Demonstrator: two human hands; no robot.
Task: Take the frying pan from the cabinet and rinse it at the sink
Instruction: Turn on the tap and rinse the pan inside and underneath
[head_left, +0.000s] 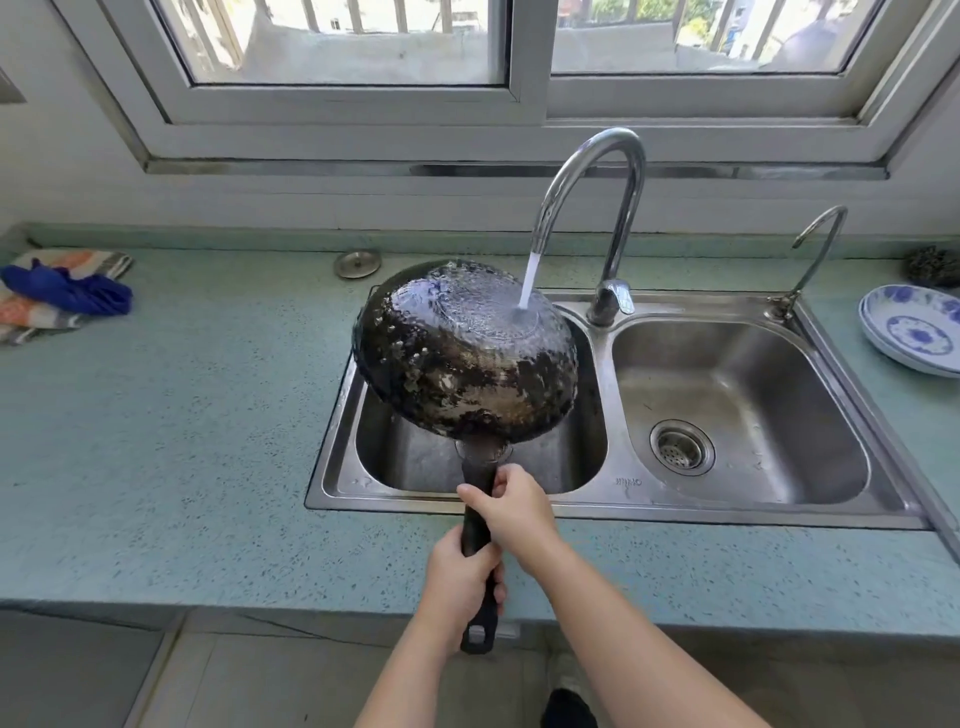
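A blackened frying pan (457, 358) is held upside down and tilted over the left basin of the steel double sink (602, 506). Water streams from the tall faucet (597, 171) onto the pan's underside and spreads across it. My right hand (514, 506) grips the black handle close to the pan. My left hand (460, 584) grips the same handle lower down, near its end loop. Both hands are closed around the handle.
The right basin holds only a drain strainer (681, 448). A smaller tap (815, 249) stands at the sink's far right corner. Blue-patterned plates (914, 330) sit at right, a scouring pad (935, 265) behind them. Blue gloves (72, 291) on a cloth lie at left. A sink plug (357, 263) rests behind.
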